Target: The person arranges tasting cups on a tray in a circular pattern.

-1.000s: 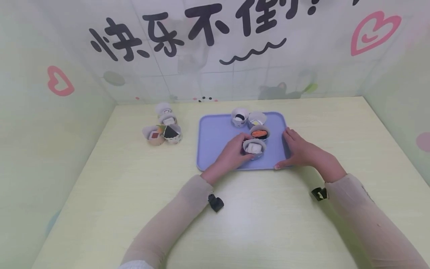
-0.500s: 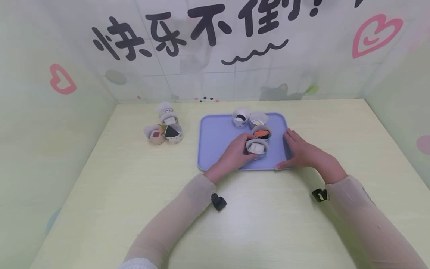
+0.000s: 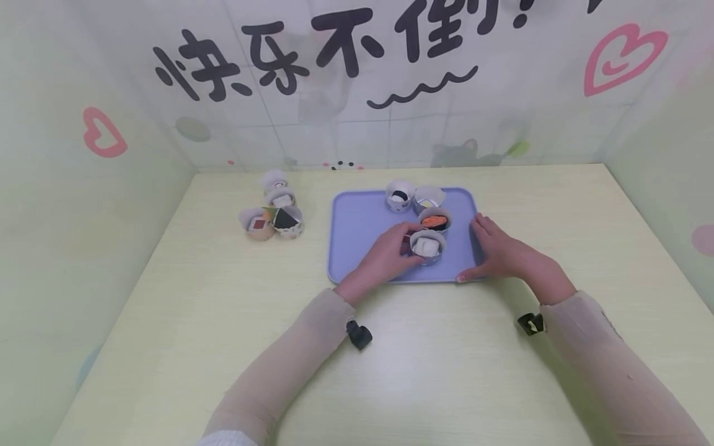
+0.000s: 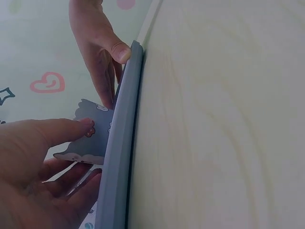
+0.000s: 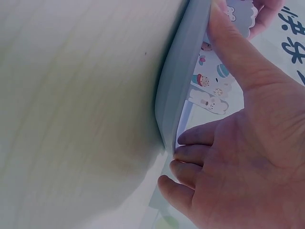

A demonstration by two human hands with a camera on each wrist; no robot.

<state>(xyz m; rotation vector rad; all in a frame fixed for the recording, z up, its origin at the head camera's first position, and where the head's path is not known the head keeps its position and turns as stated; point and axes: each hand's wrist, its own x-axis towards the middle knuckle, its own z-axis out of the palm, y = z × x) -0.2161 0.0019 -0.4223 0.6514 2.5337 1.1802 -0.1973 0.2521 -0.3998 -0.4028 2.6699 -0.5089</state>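
In the head view, my left hand (image 3: 387,254) reaches over the front of a blue tray (image 3: 362,217). Its thumb and fingers hold the left side of a scalloped paper cup (image 3: 428,259) with a white blocky piece in it. Seen from the left wrist, the thumb tip lies on the cup's printed wall (image 4: 97,136), and the other fingers are on its far side. My right hand (image 3: 499,251) rests at the tray's front right corner, fingers fairly straight along the right rim, thumb at the front rim. Directly behind the held cup stands another cup (image 3: 434,223) with an orange-topped piece.
Two more cups, one with a black-banded white piece (image 3: 398,197) and one with a yellow-and-white piece (image 3: 429,201), stand at the tray's back. Left of the tray, several filled paper cups (image 3: 287,232) cluster on the pale wooden table (image 3: 390,365). Printed walls enclose the table.
The head view has shifted slightly. My left hand has eased a little leftward over the last half second, while the cup stays in place. My right hand keeps its spot on the tray's corner.
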